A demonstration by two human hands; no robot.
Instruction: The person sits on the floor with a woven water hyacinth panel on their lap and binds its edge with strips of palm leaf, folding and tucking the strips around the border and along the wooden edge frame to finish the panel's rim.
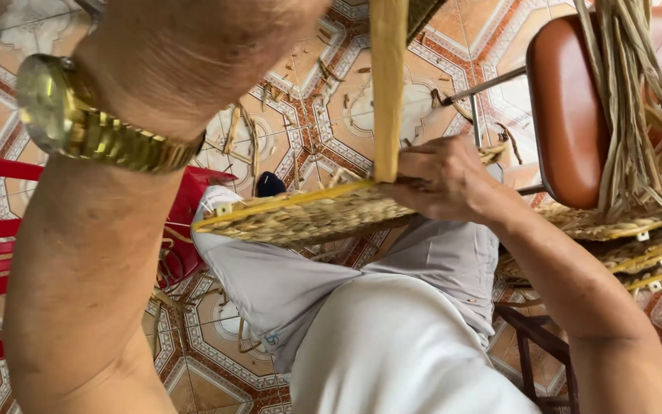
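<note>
Your right hand [442,180] is gripping the woven mat [308,215] edge, steadying it on your lap (left hand [193,54] raised, grip unclear).

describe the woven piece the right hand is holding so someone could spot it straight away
Start at the brown padded chair on the right, then go left to the right hand. It grips a flat woven straw panel lying across the person's lap. Unlike the loose straw bundle on the chair, it is tightly plaited with a yellow frame edge.
</note>
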